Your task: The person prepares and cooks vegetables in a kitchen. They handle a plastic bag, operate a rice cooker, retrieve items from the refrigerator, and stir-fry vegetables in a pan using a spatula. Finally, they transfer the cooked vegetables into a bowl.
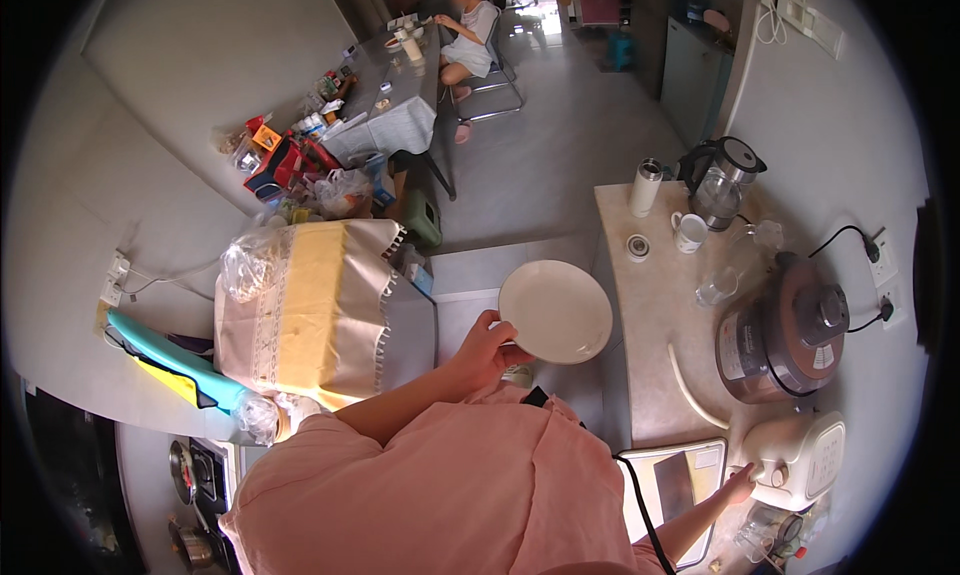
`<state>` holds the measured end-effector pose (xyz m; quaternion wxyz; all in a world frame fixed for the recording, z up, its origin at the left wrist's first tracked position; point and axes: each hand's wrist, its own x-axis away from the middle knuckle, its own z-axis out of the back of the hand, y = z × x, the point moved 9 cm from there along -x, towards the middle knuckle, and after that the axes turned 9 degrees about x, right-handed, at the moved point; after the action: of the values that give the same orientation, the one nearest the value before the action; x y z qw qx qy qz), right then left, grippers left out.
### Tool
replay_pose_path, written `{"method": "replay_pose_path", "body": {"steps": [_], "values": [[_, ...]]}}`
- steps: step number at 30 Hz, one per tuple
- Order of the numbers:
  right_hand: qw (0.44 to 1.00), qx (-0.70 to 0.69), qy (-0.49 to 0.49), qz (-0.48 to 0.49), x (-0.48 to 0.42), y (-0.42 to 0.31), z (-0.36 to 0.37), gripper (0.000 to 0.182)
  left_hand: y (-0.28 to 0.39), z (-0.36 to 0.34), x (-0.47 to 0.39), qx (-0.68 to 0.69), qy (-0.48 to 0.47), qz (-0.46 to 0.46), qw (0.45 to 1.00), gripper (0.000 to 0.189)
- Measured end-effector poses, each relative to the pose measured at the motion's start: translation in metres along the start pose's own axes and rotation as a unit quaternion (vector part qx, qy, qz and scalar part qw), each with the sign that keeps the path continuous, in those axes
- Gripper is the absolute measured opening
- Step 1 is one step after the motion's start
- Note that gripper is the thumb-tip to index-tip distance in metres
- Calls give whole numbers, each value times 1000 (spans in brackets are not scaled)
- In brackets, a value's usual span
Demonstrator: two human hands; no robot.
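Note:
My left hand (489, 351) grips the near left rim of a round white plate (555, 311), which is held up over the floor between the cloth-covered surface and the counter. The plate carries no food. My right hand (741, 483) reaches to the front of a cream-coloured countertop appliance (796, 461), at its handle beside a round knob. The fingers partly hide the handle. Below my right forearm lies a white-rimmed board (712, 462) with a dark cleaver blade (675, 485) on it.
Along the counter (652, 380) stand an electric pressure cooker (784, 335), a glass kettle (724, 185), a white mug (688, 232), a glass (717, 286) and a vacuum flask (646, 188). A yellow-striped cloth (311, 305) covers a surface at left. Another person (471, 39) sits at a far table (405, 117).

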<state>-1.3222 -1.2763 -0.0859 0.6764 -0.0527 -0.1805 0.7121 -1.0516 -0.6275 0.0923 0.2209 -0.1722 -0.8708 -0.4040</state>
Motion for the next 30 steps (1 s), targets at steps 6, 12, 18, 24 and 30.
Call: {"method": "replay_pose_path", "body": {"steps": [6, 12, 18, 24, 30], "values": [[998, -46, 50, -8, -11, 7, -7, 74, 0, -24, -14, -8, -43, 19, 999, 48], [992, -11, 123, -24, 24, 13, -2, 76, -16, -30, -34, 32, -58, 16, 998, 52], [995, -21, 93, -16, 85, -3, 19, 67, -10, -39, -42, -3, -92, 25, 995, 58], [998, 25, 31, -52, 120, 32, 1, 60, -17, -87, -51, -148, -220, -7, 964, 57], [992, -16, 125, 14, 143, 59, -44, 46, -13, -67, -60, -188, -190, -1, 964, 45]]}}
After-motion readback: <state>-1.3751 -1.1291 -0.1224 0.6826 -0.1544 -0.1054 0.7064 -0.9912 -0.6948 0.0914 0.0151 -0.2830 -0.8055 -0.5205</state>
